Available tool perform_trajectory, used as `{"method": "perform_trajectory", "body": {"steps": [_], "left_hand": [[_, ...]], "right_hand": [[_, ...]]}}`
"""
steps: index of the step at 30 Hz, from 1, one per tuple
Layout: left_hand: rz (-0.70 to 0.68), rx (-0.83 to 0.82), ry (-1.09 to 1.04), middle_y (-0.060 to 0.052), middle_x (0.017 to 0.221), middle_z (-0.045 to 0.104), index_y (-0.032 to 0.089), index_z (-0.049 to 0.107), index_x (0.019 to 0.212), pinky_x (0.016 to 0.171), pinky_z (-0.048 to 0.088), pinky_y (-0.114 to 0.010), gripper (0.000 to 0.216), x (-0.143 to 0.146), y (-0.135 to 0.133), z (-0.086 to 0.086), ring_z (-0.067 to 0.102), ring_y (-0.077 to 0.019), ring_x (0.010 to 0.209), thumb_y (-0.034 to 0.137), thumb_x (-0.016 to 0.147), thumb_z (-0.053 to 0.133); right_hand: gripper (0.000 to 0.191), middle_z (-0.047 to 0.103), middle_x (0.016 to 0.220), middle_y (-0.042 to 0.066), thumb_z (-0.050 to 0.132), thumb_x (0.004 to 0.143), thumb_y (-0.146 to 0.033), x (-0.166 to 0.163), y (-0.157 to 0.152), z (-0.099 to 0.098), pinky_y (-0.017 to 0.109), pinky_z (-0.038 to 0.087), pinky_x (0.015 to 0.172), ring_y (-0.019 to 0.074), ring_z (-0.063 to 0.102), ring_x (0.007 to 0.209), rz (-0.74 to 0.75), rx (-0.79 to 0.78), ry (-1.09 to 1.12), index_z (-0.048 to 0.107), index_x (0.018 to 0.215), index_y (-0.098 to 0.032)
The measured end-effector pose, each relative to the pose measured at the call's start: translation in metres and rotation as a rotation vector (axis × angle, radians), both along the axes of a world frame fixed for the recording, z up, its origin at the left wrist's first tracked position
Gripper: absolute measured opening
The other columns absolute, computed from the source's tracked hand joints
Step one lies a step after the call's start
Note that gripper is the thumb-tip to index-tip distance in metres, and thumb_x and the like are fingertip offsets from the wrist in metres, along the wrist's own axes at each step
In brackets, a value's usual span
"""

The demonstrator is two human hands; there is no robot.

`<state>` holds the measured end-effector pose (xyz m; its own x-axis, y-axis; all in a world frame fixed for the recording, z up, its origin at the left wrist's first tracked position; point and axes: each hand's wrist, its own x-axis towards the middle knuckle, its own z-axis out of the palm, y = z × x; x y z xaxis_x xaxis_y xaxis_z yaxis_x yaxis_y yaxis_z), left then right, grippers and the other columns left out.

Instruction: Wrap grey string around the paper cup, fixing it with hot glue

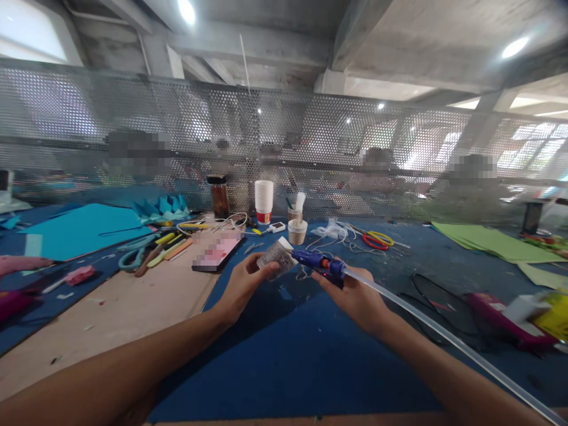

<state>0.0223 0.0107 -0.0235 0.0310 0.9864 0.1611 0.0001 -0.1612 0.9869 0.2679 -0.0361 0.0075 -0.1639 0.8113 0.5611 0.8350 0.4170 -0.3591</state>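
My left hand (247, 283) is closed on a small clear, crumpled-looking piece (276, 258), held up over the blue table covering (284, 355). My right hand (355, 296) grips a blue glue gun (317, 261) whose nozzle points left at that piece. A long translucent glue stick (444, 338) runs out of the gun's back toward the lower right, along my forearm. The two hands are close together at the middle of the view.
A phone (217, 251), scissors (133, 255), pens, a stack of paper cups (263, 201), a dark jar (219, 196) and small cups lie behind. Red and yellow scissors (377, 239) and green paper (483, 242) at right, blue paper (84, 228) left. Perforated metal screen (284, 148) with people beyond.
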Motion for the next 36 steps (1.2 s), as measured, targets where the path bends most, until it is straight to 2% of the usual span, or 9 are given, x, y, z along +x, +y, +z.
{"method": "perform_trajectory", "body": {"steps": [19,30,36], "left_hand": [[0.007,-0.011,-0.004,-0.009,0.095,0.075,0.016,0.074,0.108,0.074,0.049,-0.033,0.055,-0.0006,0.0005,-0.0004,0.067,-0.0238,0.083,0.055,0.069,0.084],[0.017,-0.022,0.003,-0.009,0.097,0.076,0.015,0.074,0.112,0.075,0.050,-0.033,0.061,-0.0007,-0.0016,0.0022,0.067,-0.0243,0.086,0.057,0.069,0.084],[0.017,-0.018,-0.019,-0.008,0.096,0.075,0.015,0.074,0.110,0.075,0.050,-0.033,0.058,-0.0022,0.0029,-0.0021,0.067,-0.0230,0.084,0.055,0.070,0.084]], "right_hand": [[0.038,0.066,0.062,0.003,0.056,0.097,-0.056,0.0015,0.0006,-0.0010,0.031,0.036,0.056,0.0177,0.055,0.052,0.001,-0.006,-0.025,0.068,0.083,-0.023],[0.037,0.068,0.063,0.003,0.056,0.096,-0.054,0.0022,0.0015,-0.0032,0.030,0.036,0.056,0.0183,0.059,0.053,-0.008,0.023,-0.048,0.070,0.085,-0.021],[0.038,0.068,0.062,0.004,0.056,0.096,-0.054,0.0023,0.0028,-0.0042,0.030,0.034,0.055,0.0177,0.057,0.051,-0.012,0.038,-0.058,0.070,0.084,-0.021]]}}
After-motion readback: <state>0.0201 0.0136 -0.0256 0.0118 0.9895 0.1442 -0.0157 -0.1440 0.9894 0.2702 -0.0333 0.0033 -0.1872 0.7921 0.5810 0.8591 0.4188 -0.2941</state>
